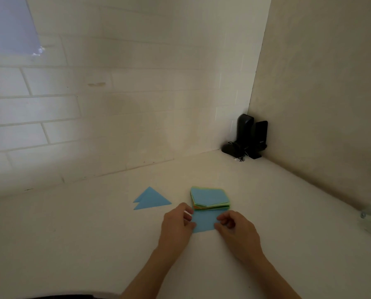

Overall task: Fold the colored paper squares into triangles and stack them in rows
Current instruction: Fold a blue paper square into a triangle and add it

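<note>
Both hands on a blue sheet (204,222) lying flat on the white counter (94,234), just in front of the paper stack (210,198). Left hand (176,225) and right hand (236,229) pinch opposite edges, it seems. Two blue triangles (151,199) overlap off to the left.

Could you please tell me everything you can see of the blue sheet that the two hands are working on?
The blue sheet is thin, matte light-blue paper lying flat on the white table, just in front of the paper stack. The left hand holds its left edge and the right hand its right edge, hiding the corners. Whether it is folded yet cannot be told.
</note>
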